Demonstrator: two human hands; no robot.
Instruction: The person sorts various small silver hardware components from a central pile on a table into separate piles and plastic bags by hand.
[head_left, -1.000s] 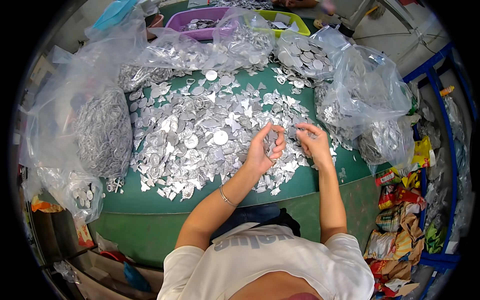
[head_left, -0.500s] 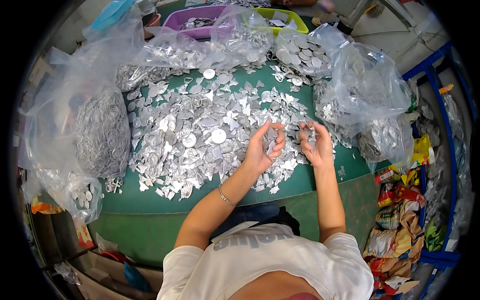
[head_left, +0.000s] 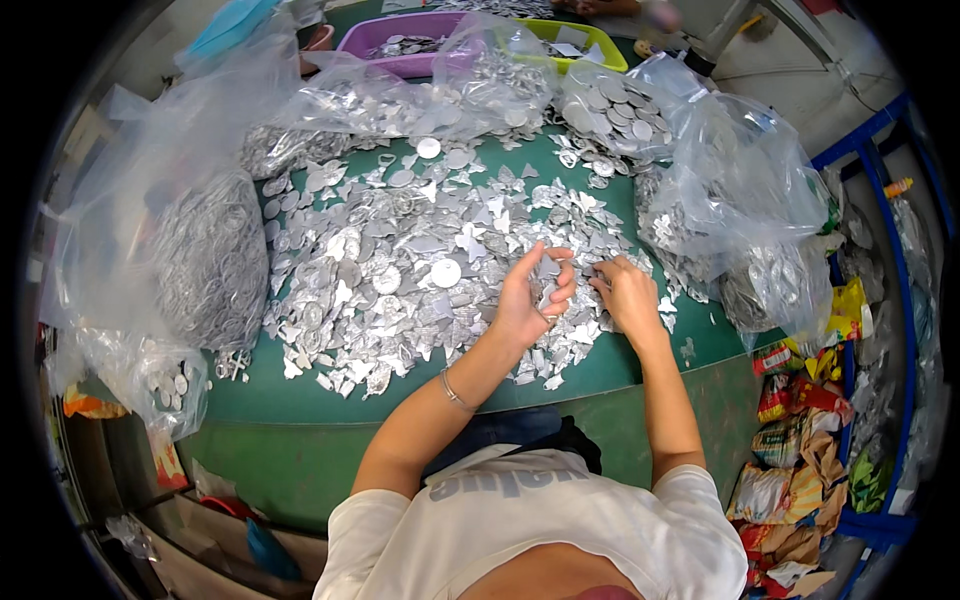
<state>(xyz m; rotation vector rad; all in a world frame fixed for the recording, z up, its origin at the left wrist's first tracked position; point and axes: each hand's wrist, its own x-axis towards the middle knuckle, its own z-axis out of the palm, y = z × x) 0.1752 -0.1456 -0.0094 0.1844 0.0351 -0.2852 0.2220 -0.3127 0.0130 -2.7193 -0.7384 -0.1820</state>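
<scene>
Silvery metal pieces [head_left: 445, 272] loose on green bench [head_left: 270, 395], axes mixed, directly below right hand [head_left: 630, 298]: fingertips bunched, pinch contents unclear; left hand [head_left: 520, 302], just left, curled around grey pieces [head_left: 547, 270].

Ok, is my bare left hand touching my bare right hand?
Apart. The head view shows a gap between your bare left hand and bare right hand, with small flat silver metal pieces visible in it.

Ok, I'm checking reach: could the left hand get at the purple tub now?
Probably not easily: filled plastic bags lie between the left hand and the purple tub farther back.
</scene>
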